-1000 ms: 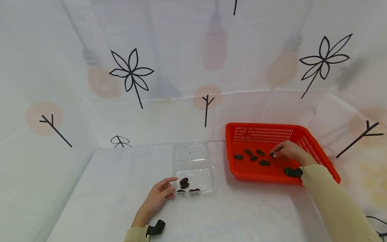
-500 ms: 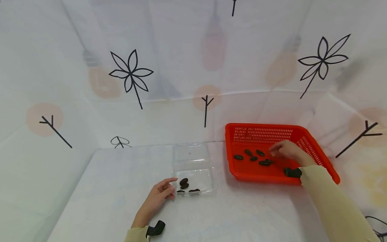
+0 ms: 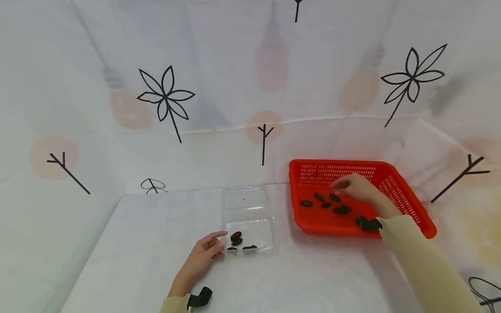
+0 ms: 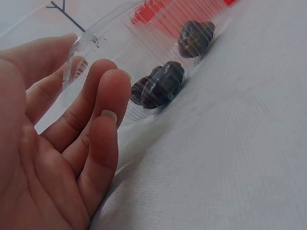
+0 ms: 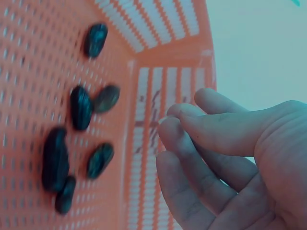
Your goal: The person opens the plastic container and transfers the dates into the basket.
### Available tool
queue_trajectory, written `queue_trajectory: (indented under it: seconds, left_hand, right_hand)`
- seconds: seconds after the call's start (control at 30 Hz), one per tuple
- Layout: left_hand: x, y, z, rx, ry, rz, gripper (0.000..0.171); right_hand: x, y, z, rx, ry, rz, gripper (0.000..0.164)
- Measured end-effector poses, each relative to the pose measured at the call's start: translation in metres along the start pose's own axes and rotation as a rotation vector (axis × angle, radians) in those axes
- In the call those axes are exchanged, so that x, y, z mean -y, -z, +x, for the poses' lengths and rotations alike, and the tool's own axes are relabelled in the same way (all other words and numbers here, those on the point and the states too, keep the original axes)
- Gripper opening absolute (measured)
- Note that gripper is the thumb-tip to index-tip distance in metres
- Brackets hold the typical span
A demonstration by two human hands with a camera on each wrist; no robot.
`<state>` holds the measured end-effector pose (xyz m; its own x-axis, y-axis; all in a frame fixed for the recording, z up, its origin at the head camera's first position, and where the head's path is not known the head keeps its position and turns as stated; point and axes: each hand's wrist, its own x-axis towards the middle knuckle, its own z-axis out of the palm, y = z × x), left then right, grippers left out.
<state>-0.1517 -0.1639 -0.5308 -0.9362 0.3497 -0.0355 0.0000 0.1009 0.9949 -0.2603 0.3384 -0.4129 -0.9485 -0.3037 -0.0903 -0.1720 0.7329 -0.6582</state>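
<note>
My left hand (image 3: 200, 256) rests by the left side of a clear hinged plastic box (image 3: 258, 228). Its index finger reaches the box's edge, and the other fingers bend loosely. Several dark, glossy oval pieces (image 3: 236, 236) lie inside the box; through its wall in the left wrist view, one dark piece (image 4: 164, 85) looks ridged and lumpy. My right hand (image 3: 358, 189) hovers inside a red plastic basket (image 3: 336, 162), fingers relaxed and holding nothing. Below it, several similar dark ovals (image 3: 326, 204) lie on the basket floor. In the right wrist view, one such oval (image 5: 56, 159) touches a smaller one.
The box's raised lid (image 3: 246, 198) leans back behind its tray. White cloth covers the table (image 3: 156, 226), and a printed white curtain (image 3: 219, 152) hangs behind. A black cable (image 3: 483, 295) shows at the lower right.
My right hand has let go of a dark oval piece, which now lies beside another on the basket floor. The hand has then risen and moved left. My left hand stays put.
</note>
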Motion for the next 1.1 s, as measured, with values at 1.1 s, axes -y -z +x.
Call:
queue_trajectory:
  seconds: [1.1]
  left_hand:
    - [0.002,0.0,0.0,-0.014,0.024,0.029,0.042]
  right_hand:
    - [0.131,-0.112,0.041,0.133,0.23,0.008,0.02]
